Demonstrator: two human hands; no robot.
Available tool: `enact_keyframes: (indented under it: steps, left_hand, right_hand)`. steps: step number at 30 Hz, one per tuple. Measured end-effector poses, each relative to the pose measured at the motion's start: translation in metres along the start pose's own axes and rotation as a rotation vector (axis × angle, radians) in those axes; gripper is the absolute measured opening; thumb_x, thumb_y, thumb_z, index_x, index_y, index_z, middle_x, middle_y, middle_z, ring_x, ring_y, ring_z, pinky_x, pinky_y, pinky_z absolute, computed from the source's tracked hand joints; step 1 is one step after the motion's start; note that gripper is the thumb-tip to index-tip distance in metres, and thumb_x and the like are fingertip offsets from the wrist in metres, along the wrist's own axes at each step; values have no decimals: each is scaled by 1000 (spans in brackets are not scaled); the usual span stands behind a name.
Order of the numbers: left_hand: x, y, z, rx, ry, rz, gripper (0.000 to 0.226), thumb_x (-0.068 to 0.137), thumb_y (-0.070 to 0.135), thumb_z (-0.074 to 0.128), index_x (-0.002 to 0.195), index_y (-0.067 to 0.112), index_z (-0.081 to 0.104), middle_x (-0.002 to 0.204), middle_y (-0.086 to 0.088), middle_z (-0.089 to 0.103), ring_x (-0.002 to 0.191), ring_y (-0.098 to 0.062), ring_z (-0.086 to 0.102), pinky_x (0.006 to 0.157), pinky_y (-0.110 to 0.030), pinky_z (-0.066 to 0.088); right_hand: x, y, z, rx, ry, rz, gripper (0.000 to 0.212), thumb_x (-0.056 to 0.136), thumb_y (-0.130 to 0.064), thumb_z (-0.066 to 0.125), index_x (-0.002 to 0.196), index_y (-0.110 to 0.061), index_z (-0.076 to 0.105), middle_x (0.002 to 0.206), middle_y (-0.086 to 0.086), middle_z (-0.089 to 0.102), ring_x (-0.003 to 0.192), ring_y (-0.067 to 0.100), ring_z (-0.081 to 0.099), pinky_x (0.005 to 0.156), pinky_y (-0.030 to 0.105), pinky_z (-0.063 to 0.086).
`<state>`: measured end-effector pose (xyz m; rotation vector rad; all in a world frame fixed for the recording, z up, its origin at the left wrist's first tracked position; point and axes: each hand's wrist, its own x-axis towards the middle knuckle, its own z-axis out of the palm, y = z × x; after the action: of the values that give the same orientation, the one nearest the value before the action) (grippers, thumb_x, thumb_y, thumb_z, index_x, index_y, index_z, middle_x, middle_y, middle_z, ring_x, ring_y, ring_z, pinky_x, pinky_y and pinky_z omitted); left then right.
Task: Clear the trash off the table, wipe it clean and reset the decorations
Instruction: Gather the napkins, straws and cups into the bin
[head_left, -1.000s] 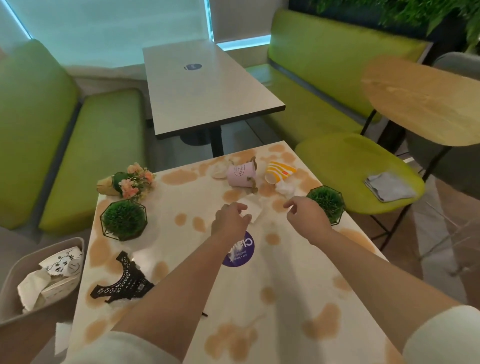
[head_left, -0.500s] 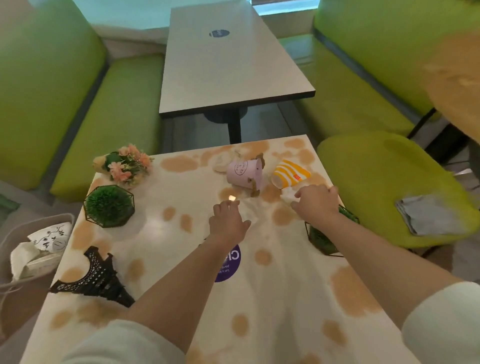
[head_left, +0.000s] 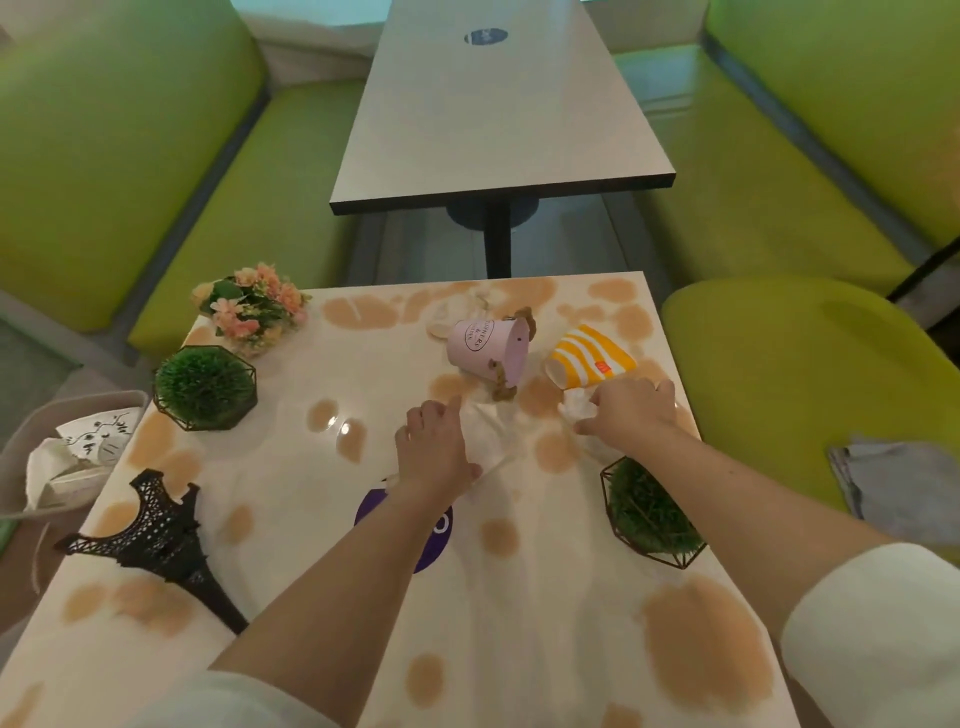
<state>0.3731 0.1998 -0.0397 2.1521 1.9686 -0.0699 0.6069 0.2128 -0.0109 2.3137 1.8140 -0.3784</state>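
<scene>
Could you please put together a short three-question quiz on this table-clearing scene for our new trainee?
1. True or false: the pale pink paper cup with an oval logo stands upright.
2. What does the right hand grip? A) the crumpled white tissue B) the black Eiffel Tower model C) the folded grey cloth
3. Fill in: the yellow-and-white striped paper carton lies on the ___-blotched tabletop.

Key: 1 false, it lies on its side. 2 A. 3 brown; meanwhile the left hand rests on a flat white napkin.
</scene>
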Motion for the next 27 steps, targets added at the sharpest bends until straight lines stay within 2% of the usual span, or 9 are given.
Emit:
enact_keyframes:
  steps: [3,5,8,11,14,17,20,24,27]
  left_hand:
    - [-1,2,-2,-60,6,-29,96,72,39,80,149,26,24,134,-5,32,124,-26,35,103,-37,31]
    - [-4,2,-4,-126,-19,-58,94,72,36,81,147,28,26,132,-5,32,119,-26,42,100,-38,34]
    - [-11,1,-6,-305,-62,-88,81,81,23,76,145,29,27,130,-8,31,101,-28,55,90,-39,48]
    - [-18,1,-10,-445,-35,-112,60,92,12,61,141,29,32,125,-8,35,83,-26,57,79,-37,51]
    - [-27,-5,-21,-583,8,-169,50,96,11,54,138,31,36,124,-6,42,86,-24,56,85,-41,50]
    - [-35,-18,-38,-724,69,-213,48,95,13,58,136,29,40,127,-4,44,92,-19,54,82,-34,46]
    - [-46,-38,-53,-795,136,-247,44,94,19,61,132,29,42,126,-2,50,96,-19,60,78,-31,45]
    - [-67,-65,-69,-830,160,-301,37,94,26,59,127,33,43,111,2,58,79,-24,69,75,-41,58]
    - [-95,-115,-86,-895,174,-338,34,96,22,57,127,28,43,102,3,56,67,-22,70,64,-37,60]
  right_hand:
    - [0,0,3,64,37,3,27,88,-46,60,99,-23,69,98,1,63,104,25,54,96,38,31]
    - [-3,1,3,147,52,7,25,88,-40,59,99,-18,67,92,2,61,96,25,56,85,36,38]
    - [-13,-1,-6,405,75,33,26,87,-37,61,99,-15,54,87,2,57,83,25,57,69,33,45]
    - [-25,-10,-19,701,119,65,25,87,-33,63,98,-15,49,81,-1,53,74,23,54,60,32,41]
    - [-41,-26,-28,949,154,45,16,88,-20,61,101,-17,51,88,5,57,70,23,53,59,32,41]
    - [-63,-46,-34,1205,99,16,17,92,-13,56,105,-23,56,88,7,62,60,24,56,51,32,47]
    - [-86,-71,-33,1246,65,7,25,95,-8,47,112,-22,59,88,7,63,55,22,57,46,30,50]
    - [-109,-106,-26,1234,2,1,28,95,-8,41,112,-14,62,85,7,61,59,19,53,49,28,45]
    - [-142,-157,-26,1265,-53,-18,22,96,-13,40,102,-7,60,82,9,54,61,19,47,52,30,39]
